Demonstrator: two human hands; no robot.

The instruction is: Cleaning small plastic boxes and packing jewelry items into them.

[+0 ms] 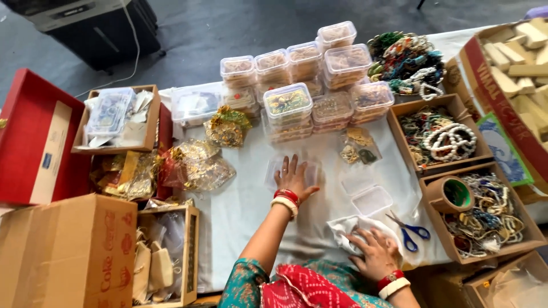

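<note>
Two empty clear boxes (365,191) are lying unfilled near the counter's front edge while the left hand (292,181), fingers spread, is pressing flat on a third (285,171) mid-counter, and the right hand (374,251), fingers spread, is resting on white cloth (348,228), many filled boxes (308,80) sitting stacked along the back edge.

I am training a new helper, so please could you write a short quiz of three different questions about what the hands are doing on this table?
1. True or false: the left hand lies flat on a clear plastic box.
2. What does the right hand rest on?
A. a roll of tape
B. a white cloth
C. a cardboard box
3. Which tool lies on the table just right of the right hand?

Key
1. True.
2. B, the white cloth.
3. The blue-handled scissors, apart from the fingers.
</note>
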